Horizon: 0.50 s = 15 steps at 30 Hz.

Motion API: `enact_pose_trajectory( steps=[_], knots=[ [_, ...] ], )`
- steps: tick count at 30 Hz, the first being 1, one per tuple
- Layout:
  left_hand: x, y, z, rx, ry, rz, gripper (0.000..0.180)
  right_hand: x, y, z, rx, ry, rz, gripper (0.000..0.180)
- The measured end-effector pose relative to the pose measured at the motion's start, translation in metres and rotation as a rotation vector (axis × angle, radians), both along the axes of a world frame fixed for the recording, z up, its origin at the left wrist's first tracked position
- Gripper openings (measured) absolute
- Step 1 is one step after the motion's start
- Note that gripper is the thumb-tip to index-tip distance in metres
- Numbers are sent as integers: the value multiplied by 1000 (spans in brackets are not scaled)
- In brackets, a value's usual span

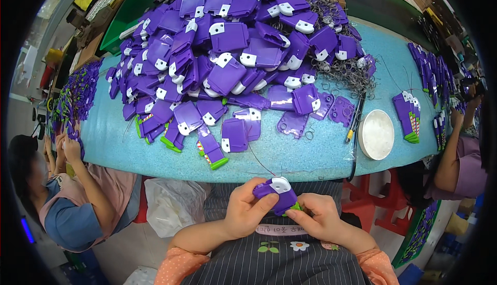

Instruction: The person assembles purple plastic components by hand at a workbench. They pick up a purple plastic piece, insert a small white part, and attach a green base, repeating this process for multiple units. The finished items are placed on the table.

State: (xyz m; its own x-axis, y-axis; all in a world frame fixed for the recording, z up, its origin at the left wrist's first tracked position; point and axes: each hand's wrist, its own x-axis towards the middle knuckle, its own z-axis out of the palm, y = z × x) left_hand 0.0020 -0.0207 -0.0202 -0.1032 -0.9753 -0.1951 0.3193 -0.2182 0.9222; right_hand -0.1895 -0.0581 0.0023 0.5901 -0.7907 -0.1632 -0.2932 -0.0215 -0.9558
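Observation:
Above my lap, just off the table's near edge, I hold a purple plastic toy part (286, 198) with a white two-holed corner and a bright green end. My left hand (244, 210) grips its purple side, thumb across the front. My right hand (320, 215) pinches the green end between thumb and fingers. A thin dark wire rises from the part's top toward the table. Nearest on the table lie a similar part with a green end and striped side (209, 149) and a purple half shell with a white corner (234, 135).
A large heap of purple shells (228, 35) covers the middle of the blue table (116, 148). Tangled metal rings and wires (348, 78) lie at its right, near a white bowl (369, 153) and a black cable (357, 130). Parts with green ends (407, 117) lie farther right. People sit at both sides.

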Motion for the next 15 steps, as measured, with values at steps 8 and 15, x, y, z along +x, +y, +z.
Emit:
enact_pose_trajectory(
  steps=[8,15],
  knots=[
    [-6,7,-6,-1,-68,5,25,4,-5,-15,33,-158,3,18],
    [-13,-3,-7,-427,-364,-18,26,1,-3,-7,-225,-30,7,20]
  ],
)
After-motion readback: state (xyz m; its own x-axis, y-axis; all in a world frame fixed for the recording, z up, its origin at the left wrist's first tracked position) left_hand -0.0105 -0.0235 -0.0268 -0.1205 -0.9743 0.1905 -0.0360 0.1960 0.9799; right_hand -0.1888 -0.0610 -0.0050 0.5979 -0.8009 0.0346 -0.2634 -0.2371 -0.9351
